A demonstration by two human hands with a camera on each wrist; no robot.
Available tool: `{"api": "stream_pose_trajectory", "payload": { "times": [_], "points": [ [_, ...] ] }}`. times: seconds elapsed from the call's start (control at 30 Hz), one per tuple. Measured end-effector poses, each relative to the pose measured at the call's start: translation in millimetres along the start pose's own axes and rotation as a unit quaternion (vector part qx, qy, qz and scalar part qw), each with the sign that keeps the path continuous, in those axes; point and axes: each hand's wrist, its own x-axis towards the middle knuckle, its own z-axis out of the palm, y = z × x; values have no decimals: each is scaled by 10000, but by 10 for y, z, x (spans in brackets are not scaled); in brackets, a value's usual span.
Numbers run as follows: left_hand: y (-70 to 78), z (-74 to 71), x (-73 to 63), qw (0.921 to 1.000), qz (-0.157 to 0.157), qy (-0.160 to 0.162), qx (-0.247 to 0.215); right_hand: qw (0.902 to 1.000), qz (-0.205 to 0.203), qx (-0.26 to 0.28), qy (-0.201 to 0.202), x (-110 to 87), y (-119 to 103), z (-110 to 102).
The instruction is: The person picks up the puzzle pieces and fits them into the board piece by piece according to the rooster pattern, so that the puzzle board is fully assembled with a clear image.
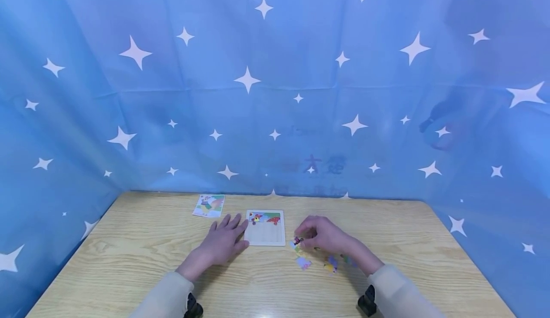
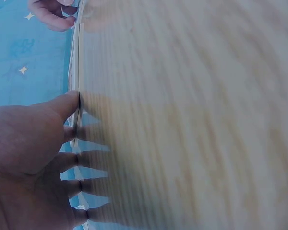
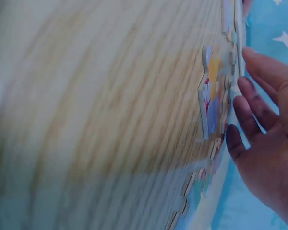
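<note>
A white puzzle tray (image 1: pixel 265 235) lies in the middle of the table, with a filled strip of picture along its far side and a bare lower part. My left hand (image 1: pixel 224 241) rests flat with fingers spread, thumb and index finger at the tray's left edge. To the right of the tray, my right hand (image 1: pixel 324 235) bends over the loose pieces and pinches a small dark and red puzzle piece (image 1: pixel 298 240) between thumb and fingertips. A pink and lilac puzzle piece (image 1: pixel 303 262) lies just below that hand. In the right wrist view, a purple and yellow puzzle piece (image 3: pixel 210 96) lies near the fingers.
A picture card (image 1: pixel 209 206) lies at the back left of the table (image 1: pixel 129 260). More loose pieces (image 1: pixel 331 264) lie under and beside my right forearm. A blue curtain (image 1: pixel 275 141) with white stars hangs behind the table's back edge.
</note>
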Motion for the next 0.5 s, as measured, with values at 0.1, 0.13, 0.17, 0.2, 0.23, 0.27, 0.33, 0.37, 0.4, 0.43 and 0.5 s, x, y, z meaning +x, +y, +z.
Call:
{"api": "stream_pose_trajectory", "payload": {
  "times": [0.1, 0.13, 0.17, 0.2, 0.23, 0.27, 0.33, 0.37, 0.4, 0.43, 0.5],
  "points": [
    [-3, -1, -6, 10000, -8, -2, -32, 9999, -51, -39, -132, 8, -4, -3],
    [-3, -5, -8, 10000, 8, 10, -39, 9998, -68, -51, -163, 12, -6, -4],
    [-6, -4, -8, 10000, 7, 14, -41, 9998, -86, -69, -189, 16, -5, -5],
    [-10, -1, -6, 10000, 6, 21, -42, 9997, -103, -70, -214, 19, -4, -6],
    [-10, -3, -6, 10000, 9, 27, -33, 9996, -111, -69, -236, 22, -2, -8],
    [-11, -1, -6, 10000, 14, 37, -37, 9996, -111, -55, -258, 23, -1, -10],
    [-13, 3, -5, 10000, 23, 31, -32, 9995, -119, -42, -304, 26, 6, -12],
    [-11, 5, -7, 10000, 19, 19, -32, 9994, -128, -44, -326, 27, 12, -13],
    [-12, 6, -5, 10000, 34, 22, -27, 9993, -131, -45, -346, 29, 16, -13],
    [-9, 2, -6, 10000, 38, 15, -35, 9992, -136, -58, -361, 31, 19, -14],
    [-8, -1, -6, 10000, 30, -11, -40, 9991, -158, -90, -372, 36, 25, -14]
  ]
}}
